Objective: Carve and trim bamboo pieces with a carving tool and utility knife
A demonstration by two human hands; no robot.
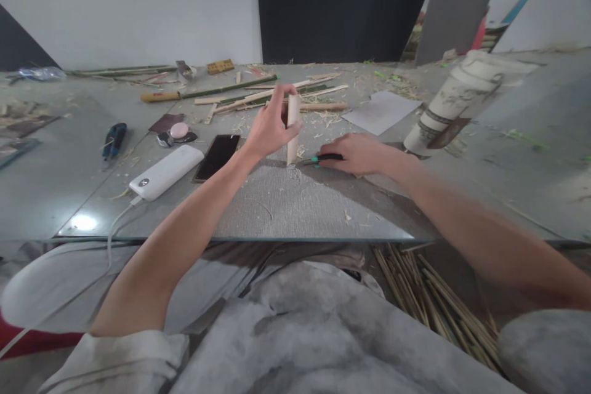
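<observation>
Pinched between the thumb and fingers of my left hand (270,126) is a pale flat bamboo strip (292,117), held upright with its lower end at the grey tabletop (258,209). My right hand (353,154) is closed around the black and teal handle of a small knife (318,160). The knife lies low and nearly level, its tip pointing left beside the strip's foot. I cannot tell whether the tip touches the strip. Fine shavings lie around the strip's base.
A phone (218,157) and a white power bank (166,172) with a cable lie left. Behind are bamboo strips (258,98) and a wooden-handled tool (159,97). Paper (383,112) and a large white cup (452,104) stand right. Bamboo sticks (438,301) lie below the table edge.
</observation>
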